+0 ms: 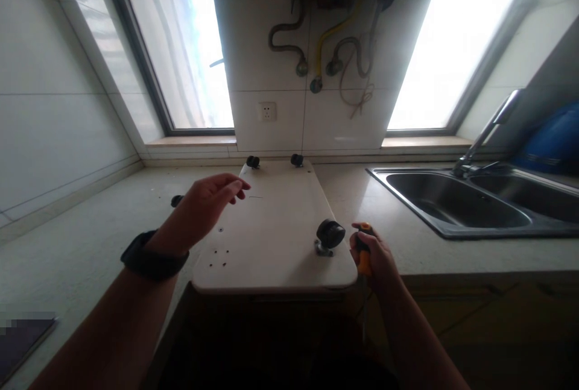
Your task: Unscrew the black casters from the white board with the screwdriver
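Note:
A white board (275,215) lies on the counter, its near edge over the front. Black casters stand on it: a far left caster (253,162), a far right caster (297,160) and a near right caster (330,234). Several small holes (219,257) mark the near left corner. Another caster (177,201) rests on the counter, partly behind my left arm. My left hand (212,202) hovers over the board's left side, thumb and fingers pinched together; what they hold, if anything, is too small to tell. Beside the near right caster, my right hand (377,254) grips an orange-and-black screwdriver (364,262), shaft pointing down.
On the right, a double steel sink (452,203) with a tall faucet (488,131) is set into the counter (384,215). A blue object (552,140) sits behind it. A dark flat object (25,345) lies at the lower left. Pipes and a wall socket (267,111) are at the back.

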Demonstrator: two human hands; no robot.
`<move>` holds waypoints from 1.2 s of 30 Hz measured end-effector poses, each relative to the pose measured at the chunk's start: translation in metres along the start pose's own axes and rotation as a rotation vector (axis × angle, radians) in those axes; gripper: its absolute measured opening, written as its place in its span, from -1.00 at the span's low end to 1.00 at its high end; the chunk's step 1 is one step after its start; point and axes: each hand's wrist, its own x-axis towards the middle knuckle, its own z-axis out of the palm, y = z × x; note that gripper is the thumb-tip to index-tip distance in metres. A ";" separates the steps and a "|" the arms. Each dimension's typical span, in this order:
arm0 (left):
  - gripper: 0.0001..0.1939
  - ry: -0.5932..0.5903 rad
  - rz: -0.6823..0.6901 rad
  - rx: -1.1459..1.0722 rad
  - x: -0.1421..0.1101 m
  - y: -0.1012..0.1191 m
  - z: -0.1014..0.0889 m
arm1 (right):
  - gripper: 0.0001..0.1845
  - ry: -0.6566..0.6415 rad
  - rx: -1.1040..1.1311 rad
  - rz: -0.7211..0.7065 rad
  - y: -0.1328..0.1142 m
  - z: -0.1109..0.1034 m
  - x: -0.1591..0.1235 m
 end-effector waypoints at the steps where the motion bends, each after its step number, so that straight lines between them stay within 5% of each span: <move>1: -0.73 -0.060 0.042 0.029 -0.008 0.017 0.008 | -0.62 0.001 0.009 -0.001 0.000 0.000 0.000; 4: -0.76 -0.197 0.157 0.068 -0.031 0.043 0.039 | -0.64 -0.002 0.025 -0.003 0.000 -0.001 -0.001; 11: -0.49 -0.395 0.050 0.001 -0.053 0.042 0.093 | -0.64 0.011 0.013 -0.006 -0.002 0.003 -0.004; 36: -0.56 -0.409 0.054 -0.082 -0.059 0.041 0.105 | -0.63 -0.026 0.027 -0.002 -0.001 0.000 -0.003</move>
